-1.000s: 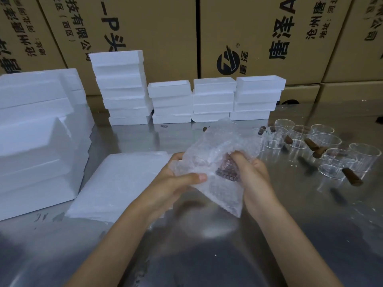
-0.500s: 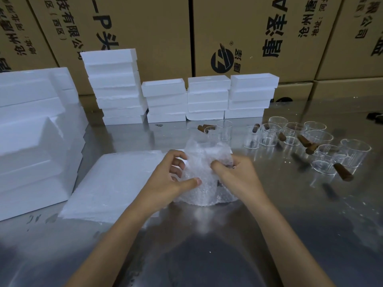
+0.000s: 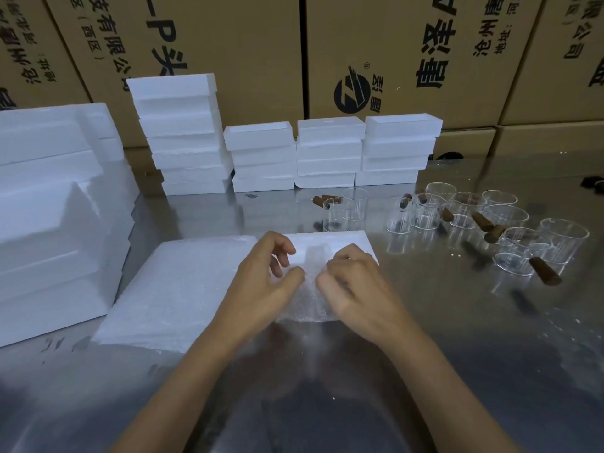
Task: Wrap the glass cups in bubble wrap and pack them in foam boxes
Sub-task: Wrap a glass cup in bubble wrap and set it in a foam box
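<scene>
My left hand (image 3: 261, 282) and right hand (image 3: 356, 286) sit side by side at the centre of the frame, both with fingers curled in, pinching the top of the bubble-wrapped bundle (image 3: 310, 305) that stands on the tabletop (image 3: 457, 354) directly between them. The cup itself is hidden inside the wrap, so I cannot tell which way it lies. Just above my knuckles in the frame lies a foam box (image 3: 330, 243), touching or nearly touching the bundle's far edge. That is what the coming move turns on, I judge: the bundle goes straight up the frame into it, neither hand nearer. A stack of bubble wrap sheets (image 3: 176, 289) lies just left of my left hand. The unwrapped glass cups (image 3: 464, 210) stand at the right of the frame, well apart.
</scene>
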### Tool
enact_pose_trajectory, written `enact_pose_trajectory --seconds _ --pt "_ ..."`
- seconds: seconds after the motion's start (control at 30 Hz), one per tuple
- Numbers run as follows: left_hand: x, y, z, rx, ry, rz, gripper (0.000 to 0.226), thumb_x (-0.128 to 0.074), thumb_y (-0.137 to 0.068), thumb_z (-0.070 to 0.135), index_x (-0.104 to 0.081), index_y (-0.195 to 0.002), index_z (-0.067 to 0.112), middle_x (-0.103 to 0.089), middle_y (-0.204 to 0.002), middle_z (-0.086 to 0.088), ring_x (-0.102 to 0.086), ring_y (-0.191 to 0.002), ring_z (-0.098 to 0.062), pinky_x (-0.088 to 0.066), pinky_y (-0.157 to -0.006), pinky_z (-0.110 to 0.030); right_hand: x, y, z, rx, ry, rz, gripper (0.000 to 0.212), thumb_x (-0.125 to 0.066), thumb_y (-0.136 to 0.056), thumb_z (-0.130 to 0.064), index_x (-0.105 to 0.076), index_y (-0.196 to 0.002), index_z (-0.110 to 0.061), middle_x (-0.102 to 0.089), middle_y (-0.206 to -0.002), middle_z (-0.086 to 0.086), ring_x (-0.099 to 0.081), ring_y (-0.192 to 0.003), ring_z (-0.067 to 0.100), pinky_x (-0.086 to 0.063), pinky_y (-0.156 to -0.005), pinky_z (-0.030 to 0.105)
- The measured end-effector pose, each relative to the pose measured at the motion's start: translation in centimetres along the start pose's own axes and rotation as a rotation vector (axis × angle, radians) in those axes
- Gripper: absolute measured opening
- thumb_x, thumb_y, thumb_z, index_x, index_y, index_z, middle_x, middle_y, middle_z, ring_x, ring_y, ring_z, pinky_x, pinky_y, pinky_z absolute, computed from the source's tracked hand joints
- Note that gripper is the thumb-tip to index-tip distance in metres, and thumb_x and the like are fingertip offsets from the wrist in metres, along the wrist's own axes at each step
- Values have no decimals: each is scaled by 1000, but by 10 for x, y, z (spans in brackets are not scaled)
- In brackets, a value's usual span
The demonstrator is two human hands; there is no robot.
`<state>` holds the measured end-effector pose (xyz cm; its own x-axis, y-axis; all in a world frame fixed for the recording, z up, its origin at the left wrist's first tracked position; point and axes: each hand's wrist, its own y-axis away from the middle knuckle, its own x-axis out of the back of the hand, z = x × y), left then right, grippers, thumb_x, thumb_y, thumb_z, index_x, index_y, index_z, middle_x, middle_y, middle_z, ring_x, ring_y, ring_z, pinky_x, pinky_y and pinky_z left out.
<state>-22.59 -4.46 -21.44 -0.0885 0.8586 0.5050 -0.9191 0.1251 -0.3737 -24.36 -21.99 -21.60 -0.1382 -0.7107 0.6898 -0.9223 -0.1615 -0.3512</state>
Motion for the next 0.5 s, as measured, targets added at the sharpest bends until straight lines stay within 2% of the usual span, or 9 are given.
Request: enact_pose_trajectory --seconds 0.07,0.13,0.2,0.27,0.3,0.37,0.4,0.47,0.5 --pt "2 0 2 -79 -5 -29 17 -52 -79 34 -55 -95 36 -56 -102 23 -54 -100 -1 -45 -78 -16 -3 1 4 31 128 -14 37 -30 -78 -50 -40 -51 -27 -47 -75 -9 -49 -93 17 -46 -80 41" --pt "1 2 3 -186 -67 -113 19 -48 -83 39 -60 -97 33 -54 -109 26 -52 -110 -2 -40 -88 -12 -4 -1 6 30 152 -26 36 -27 -77 -51 -40 -52 -28 -48 -75 -9 -48 -94 18 -45 -84 40" --pt "-1 3 2 -241 -144 -176 33 -43 -83 41 -65 -98 22 -56 -105 21 -51 -107 -5 -37 -91 -12 -3 -2 4 23 61 -8 38 -29 -75 -52 -38 -47 -28 -48 -65 -12 -48 -88 16 -45 -81 39" --pt "0 1 -1 -273 -249 -178 39 -40 -83 40 -69 -89 15 -56 -99 17 -49 -101 -6 -38 -91 -21 -2 -3 -2 75 -60 134 34 -35 -74 -46 -37 -43 -31 -50 -54 -16 -47 -77 11 -40 -75 33" --pt "0 1 -3 -294 -310 -171 40 -38 -84 39 -70 -84 15 -54 -98 16 -47 -100 -6 -38 -90 -24 -2 -4 -4 95 -134 224 29 -38 -73 -42 -46 -46 -33 -53 -55 -17 -51 -77 9 -41 -76 32" --pt "0 3 -3 -312 -409 -175 40 -36 -86 40 -69 -75 21 -48 -102 16 -41 -100 -4 -35 -88 -25 -2 -7 -5 81 -302 344 31 -43 -73 -35 -67 -60 -20 -66 -74 -14 -57 -93 12 -43 -84 27" --pt "-1 4 -2 -311 -432 -186 39 -34 -87 41 -65 -69 24 -45 -103 17 -39 -101 -4 -34 -86 -23 -1 -8 -4 61 -357 344 33 -45 -75 -32 -71 -64 -16 -69 -85 -12 -56 -102 11 -42 -87 21" --pt "-2 6 -1 -301 -444 -207 41 -32 -88 42 -63 -66 25 -39 -104 18 -37 -105 -3 -31 -84 -19 0 -9 -1 21 -324 245 33 -47 -77 -27 -77 -64 -19 -70 -107 -15 -47 -117 3 -36 -89 10" --pt "-2 7 -1 -295 -448 -206 43 -33 -88 43 -66 -68 24 -38 -103 19 -38 -106 -2 -32 -82 -17 -2 -8 2 15 -225 177 35 -46 -78 -27 -77 -63 -21 -67 -117 -17 -43 -122 1 -33 -94 10"
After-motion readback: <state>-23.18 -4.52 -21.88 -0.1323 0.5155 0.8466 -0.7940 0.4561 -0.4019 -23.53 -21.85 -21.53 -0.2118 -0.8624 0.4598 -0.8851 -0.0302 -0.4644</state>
